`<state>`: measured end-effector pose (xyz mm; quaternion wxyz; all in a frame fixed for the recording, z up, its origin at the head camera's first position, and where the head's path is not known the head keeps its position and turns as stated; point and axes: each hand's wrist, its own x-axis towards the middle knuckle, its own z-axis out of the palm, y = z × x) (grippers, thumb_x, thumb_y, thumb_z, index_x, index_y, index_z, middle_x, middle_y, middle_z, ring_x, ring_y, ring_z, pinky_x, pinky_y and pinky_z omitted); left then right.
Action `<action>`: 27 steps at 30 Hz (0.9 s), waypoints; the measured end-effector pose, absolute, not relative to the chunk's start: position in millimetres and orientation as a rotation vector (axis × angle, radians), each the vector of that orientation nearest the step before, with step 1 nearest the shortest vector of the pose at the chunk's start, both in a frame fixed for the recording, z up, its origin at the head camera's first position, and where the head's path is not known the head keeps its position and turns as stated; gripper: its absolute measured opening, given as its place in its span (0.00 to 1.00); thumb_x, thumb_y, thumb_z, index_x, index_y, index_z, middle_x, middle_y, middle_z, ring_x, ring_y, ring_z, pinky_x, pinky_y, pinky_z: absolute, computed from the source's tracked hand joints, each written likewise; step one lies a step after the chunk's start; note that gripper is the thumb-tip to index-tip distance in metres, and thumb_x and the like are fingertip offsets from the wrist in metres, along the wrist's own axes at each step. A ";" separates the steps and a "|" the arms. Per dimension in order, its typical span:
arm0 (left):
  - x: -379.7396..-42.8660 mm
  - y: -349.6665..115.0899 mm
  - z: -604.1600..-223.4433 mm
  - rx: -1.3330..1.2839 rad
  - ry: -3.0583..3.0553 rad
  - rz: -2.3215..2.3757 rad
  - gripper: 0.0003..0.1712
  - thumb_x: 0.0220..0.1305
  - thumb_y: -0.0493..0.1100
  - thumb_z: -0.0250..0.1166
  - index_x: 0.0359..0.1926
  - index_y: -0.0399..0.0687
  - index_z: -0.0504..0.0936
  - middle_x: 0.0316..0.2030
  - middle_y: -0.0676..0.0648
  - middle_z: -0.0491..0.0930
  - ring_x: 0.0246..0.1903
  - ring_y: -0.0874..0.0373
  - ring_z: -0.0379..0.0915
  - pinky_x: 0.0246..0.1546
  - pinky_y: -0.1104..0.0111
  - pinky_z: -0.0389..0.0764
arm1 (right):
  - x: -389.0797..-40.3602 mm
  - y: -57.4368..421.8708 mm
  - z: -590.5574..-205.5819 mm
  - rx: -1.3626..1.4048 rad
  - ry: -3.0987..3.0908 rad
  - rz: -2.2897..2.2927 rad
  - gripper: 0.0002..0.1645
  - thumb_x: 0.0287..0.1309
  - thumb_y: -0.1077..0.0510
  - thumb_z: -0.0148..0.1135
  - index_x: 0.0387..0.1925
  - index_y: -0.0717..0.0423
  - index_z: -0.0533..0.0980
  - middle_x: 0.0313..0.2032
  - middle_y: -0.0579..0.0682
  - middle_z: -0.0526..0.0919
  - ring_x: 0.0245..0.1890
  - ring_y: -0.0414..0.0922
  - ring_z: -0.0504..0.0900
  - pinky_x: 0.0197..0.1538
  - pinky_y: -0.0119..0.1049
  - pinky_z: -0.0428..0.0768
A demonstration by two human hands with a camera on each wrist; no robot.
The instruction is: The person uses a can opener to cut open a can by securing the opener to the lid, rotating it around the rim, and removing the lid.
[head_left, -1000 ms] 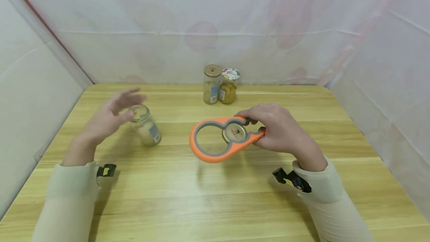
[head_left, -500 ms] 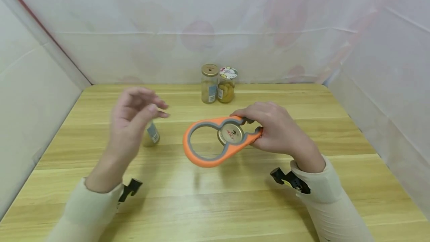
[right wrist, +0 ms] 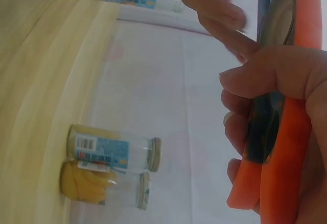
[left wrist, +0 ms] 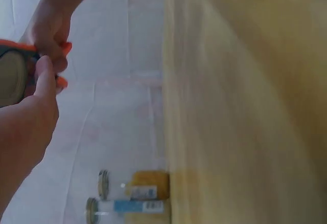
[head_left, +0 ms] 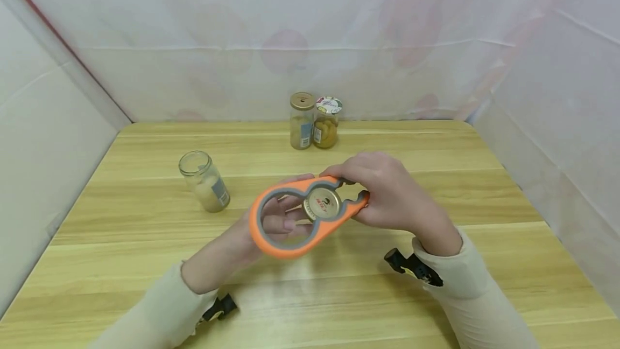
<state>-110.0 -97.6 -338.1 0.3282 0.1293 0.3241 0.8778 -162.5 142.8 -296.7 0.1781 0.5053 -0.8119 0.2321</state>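
My right hand (head_left: 392, 193) grips the handles of an orange and grey jar opener (head_left: 330, 225) above the table. A gold jar lid (head_left: 322, 203) sits in the opener's smaller opening, near the handles. My left hand (head_left: 239, 244) is beneath the opener, its fingers showing through the larger ring and reaching to the lid's underside; whether they touch it I cannot tell. In the right wrist view its fingers (right wrist: 219, 17) are close to the lid (right wrist: 278, 19). An open glass jar (head_left: 205, 187) with pale contents stands to the left, without a lid.
At the back of the wooden table (head_left: 387, 306) stand two closed jars side by side. One is a taller gold-lidded jar (head_left: 302, 123), the other a shorter jar of yellow fruit (head_left: 326, 125). Pale cloth walls (head_left: 218, 58) border the table at the back and sides.
My left hand has left the open jar and moved right, to beneath the opener. The right hand, with opener and lid, has shifted slightly left and toward me.
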 end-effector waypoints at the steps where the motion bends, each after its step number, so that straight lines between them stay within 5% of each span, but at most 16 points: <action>1: -108.6 -96.9 -342.2 0.460 0.845 2.293 0.29 0.60 0.38 0.69 0.63 0.55 0.78 0.62 0.49 0.77 0.54 0.56 0.76 0.53 0.67 0.76 | -162.3 141.5 -297.5 1.428 -2.300 0.655 0.24 0.44 0.57 0.74 0.48 0.43 0.84 0.37 0.34 0.85 0.30 0.35 0.74 0.33 0.36 0.72; 7: -104.6 -91.5 -359.4 0.668 0.808 2.311 0.36 0.62 0.38 0.58 0.72 0.45 0.66 0.56 0.49 0.78 0.46 0.62 0.73 0.49 0.73 0.73 | -159.6 133.6 -301.7 1.416 -2.312 0.641 0.25 0.47 0.54 0.73 0.51 0.39 0.83 0.37 0.33 0.85 0.32 0.35 0.74 0.34 0.36 0.71; 12: -101.5 -91.2 -362.8 0.554 0.782 2.327 0.35 0.64 0.39 0.55 0.73 0.43 0.63 0.67 0.45 0.71 0.61 0.56 0.70 0.62 0.67 0.71 | -158.1 130.1 -304.5 1.408 -2.310 0.663 0.23 0.49 0.54 0.72 0.51 0.38 0.83 0.37 0.33 0.85 0.33 0.37 0.78 0.37 0.38 0.73; 27: -104.6 -93.7 -368.3 0.584 0.797 2.309 0.33 0.65 0.38 0.58 0.71 0.44 0.66 0.61 0.44 0.76 0.58 0.55 0.73 0.59 0.67 0.74 | -158.5 130.3 -305.6 1.389 -2.303 0.644 0.23 0.49 0.54 0.70 0.50 0.42 0.83 0.39 0.35 0.86 0.34 0.36 0.78 0.38 0.37 0.74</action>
